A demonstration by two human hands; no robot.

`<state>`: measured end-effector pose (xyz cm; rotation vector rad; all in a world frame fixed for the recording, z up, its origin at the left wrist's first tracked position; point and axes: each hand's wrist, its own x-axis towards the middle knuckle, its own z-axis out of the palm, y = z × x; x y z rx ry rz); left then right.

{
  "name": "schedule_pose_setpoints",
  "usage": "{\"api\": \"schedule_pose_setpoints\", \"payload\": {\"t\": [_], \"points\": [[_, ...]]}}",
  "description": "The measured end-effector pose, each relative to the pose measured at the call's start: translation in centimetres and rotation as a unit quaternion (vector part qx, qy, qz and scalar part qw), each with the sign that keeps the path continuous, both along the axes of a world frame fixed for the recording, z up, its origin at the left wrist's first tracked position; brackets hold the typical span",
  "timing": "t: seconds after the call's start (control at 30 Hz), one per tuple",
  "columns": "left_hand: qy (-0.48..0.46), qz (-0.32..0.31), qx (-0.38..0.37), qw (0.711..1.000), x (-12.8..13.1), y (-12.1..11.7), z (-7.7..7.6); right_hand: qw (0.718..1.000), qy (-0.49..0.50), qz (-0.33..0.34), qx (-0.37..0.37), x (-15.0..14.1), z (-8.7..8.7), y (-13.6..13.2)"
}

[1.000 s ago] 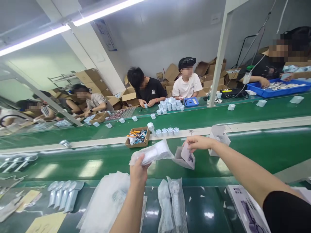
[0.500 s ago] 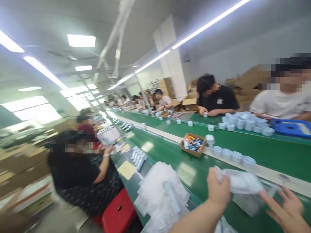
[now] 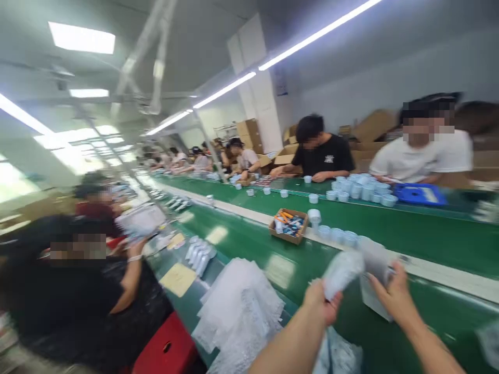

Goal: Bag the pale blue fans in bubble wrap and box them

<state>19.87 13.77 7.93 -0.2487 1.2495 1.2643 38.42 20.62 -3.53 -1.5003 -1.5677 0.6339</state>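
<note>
A crumpled, clear-plastic-wrapped pale item (image 3: 343, 272) is held at its lower end by my left hand (image 3: 322, 301), tilted up above the green belt. My right hand (image 3: 395, 293) has its thumb and fingers around the side of an upright white box (image 3: 372, 296), whose pale upper part leans toward the wrapped item. The item's upper end overlaps the box's left edge in view; whether they touch I cannot tell. Below my left wrist lies more plastic-wrapped stuff (image 3: 339, 353). A stack of thin white plastic bags (image 3: 241, 301) lies left of my left arm.
Along the white divider stand several light-blue cups (image 3: 337, 235) and a cardboard tray (image 3: 289, 226) of small coloured pieces. Across the belt are more cups (image 3: 366, 189), a blue tray (image 3: 420, 194) and co-workers. At left sit a person in black and a red stool (image 3: 166, 343).
The view has turned right. My left hand has tipped the wrapped item upright, and my right hand, spread beside it before, has moved onto the white box, which now stands more upright.
</note>
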Motion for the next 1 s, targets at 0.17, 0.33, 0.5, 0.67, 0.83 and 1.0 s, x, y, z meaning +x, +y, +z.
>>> {"api": "schedule_pose_setpoints", "payload": {"t": [0.17,0.33,0.5,0.67,0.83,1.0], "points": [[0.068,-0.051,0.039,0.996,-1.4,1.5,1.1,0.988,-0.078,0.13,0.025,0.2,4.6,-0.4],[0.211,-0.081,0.172,0.959,-0.7,3.8,3.3,0.982,-0.081,0.157,-0.067,2.0,6.5,-0.1],[0.621,-0.303,0.337,0.639,1.0,4.7,3.9,0.986,-0.045,0.136,-0.089,2.9,5.8,-0.1],[0.763,-0.51,0.329,0.224,3.7,3.7,5.0,0.99,-0.034,0.114,-0.081,3.5,5.1,-0.6],[0.74,-0.598,0.182,0.248,8.3,6.9,7.0,0.989,-0.042,0.117,-0.074,3.4,5.0,-1.8],[0.755,-0.56,0.214,0.265,9.8,6.1,5.3,0.989,-0.045,0.126,-0.057,4.0,4.7,-1.9]]}}
